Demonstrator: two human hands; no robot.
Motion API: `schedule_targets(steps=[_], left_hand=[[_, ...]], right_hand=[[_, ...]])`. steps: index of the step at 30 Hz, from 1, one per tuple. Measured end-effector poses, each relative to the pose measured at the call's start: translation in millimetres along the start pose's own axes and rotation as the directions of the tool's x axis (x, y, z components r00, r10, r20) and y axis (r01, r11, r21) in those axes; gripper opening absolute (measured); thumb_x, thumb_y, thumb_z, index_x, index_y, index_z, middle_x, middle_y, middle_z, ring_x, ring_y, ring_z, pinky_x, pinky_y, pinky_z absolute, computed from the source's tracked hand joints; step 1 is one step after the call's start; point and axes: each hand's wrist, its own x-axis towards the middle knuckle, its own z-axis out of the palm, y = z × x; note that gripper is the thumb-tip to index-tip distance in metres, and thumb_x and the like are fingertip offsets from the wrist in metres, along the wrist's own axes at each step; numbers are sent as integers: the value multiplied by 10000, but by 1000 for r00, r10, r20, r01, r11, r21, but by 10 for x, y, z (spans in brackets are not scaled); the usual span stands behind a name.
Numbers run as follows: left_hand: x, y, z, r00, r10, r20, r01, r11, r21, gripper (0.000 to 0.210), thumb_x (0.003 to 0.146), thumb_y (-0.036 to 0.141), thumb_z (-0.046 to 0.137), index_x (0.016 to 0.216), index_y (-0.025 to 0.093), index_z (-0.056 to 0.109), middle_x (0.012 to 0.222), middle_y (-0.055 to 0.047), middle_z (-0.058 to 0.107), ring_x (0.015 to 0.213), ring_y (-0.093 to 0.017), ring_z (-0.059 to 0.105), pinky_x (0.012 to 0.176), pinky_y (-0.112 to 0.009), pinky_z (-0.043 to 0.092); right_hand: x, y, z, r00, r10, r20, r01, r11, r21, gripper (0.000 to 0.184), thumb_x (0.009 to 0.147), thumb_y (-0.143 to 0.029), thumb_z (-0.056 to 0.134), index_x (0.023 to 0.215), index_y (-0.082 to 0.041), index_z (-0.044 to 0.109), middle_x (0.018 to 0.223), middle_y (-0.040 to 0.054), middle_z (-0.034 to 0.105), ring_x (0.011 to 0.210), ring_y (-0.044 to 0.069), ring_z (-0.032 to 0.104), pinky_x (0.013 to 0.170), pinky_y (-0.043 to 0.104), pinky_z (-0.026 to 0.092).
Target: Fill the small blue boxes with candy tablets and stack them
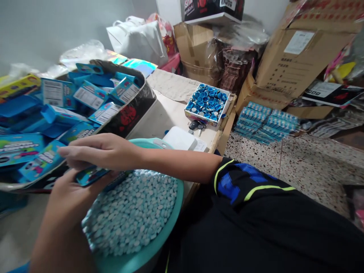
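The right hand point(104, 151) is arched over the left hand point(67, 193), its grip hidden; a box point(88, 176) is clasped by the left, direction and long axis obscured.

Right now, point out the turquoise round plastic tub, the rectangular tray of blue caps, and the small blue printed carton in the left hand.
Turquoise tub point(179, 206): head view, right rim.
Cap tray point(201, 117): head view, near side wall.
Held blue carton point(91, 176): head view, exposed printed face.

Muted light, soft left side

On my screen the light looks diffuse. A shiny sheet point(142, 66) gleams, the left hand point(66, 193) blurs, the black shirt point(256, 231) swallows detail, and wide-angle stretch warps the edges.
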Motion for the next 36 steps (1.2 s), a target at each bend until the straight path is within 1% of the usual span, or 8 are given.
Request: schedule_targets(steps=[4,6,11,16,23,26,29,36], left_hand=[[-51,5,22,999,26,-43,-28,999,-41,207,592,523,852,747,434,748,773,169,776,917,-400,778,769,-505,635],[-50,-16,26,996,62,-62,-65,997,-43,217,572,533,858,732,440,745,733,177,752,854,-373,757,740,-481,612],[-42,-69,26,993,84,-80,-89,994,-63,222,562,515,868,671,397,715,718,153,743,829,-369,731,737,-475,574],[-62,-91,43,994,69,-83,-77,993,-91,265,560,500,878,753,388,734,772,140,770,897,-397,744,763,-496,593],[-58,-144,51,995,90,-36,-93,992,-87,367,609,516,893,892,323,763,925,74,795,986,-373,732,877,-475,590],[-80,-193,86,990,143,0,-143,987,-68,416,667,498,893,904,203,723,904,7,763,903,-282,703,813,-358,569],[-72,-268,129,968,251,10,-247,958,-145,451,683,520,905,879,171,697,890,-12,733,863,-228,665,804,-317,544],[-82,-337,142,944,326,56,-304,921,-243,572,707,534,926,1123,173,770,1039,-51,776,983,-272,709,863,-339,553]], right_hand=[[19,77,19,1000,18,-9,-16,985,174,413,676,-552,929,767,-216,708,752,-22,681,775,156,611,796,298,535],[-27,43,44,999,-13,-36,18,990,137,384,765,-557,864,796,-209,703,727,-15,648,750,151,588,753,293,508],[-162,-128,80,997,-39,71,38,999,24,425,804,-582,833,741,-198,663,669,-38,594,699,123,547,717,269,475],[-210,-160,58,990,-85,114,89,996,-29,355,899,-514,773,782,-203,649,684,-37,592,708,122,551,724,268,468],[-206,-57,31,986,-121,115,128,990,-53,365,864,-540,776,833,-192,668,811,1,628,798,138,575,765,265,507],[-265,-3,44,983,-154,99,152,988,21,430,874,-613,680,897,-183,678,820,9,642,737,132,588,675,255,520],[-312,55,28,988,-102,117,84,985,150,486,870,-655,630,939,-175,670,787,14,656,671,139,617,568,253,514],[-411,25,39,996,-82,41,80,995,52,469,949,-654,520,949,-204,653,798,23,664,714,145,651,705,298,556]])
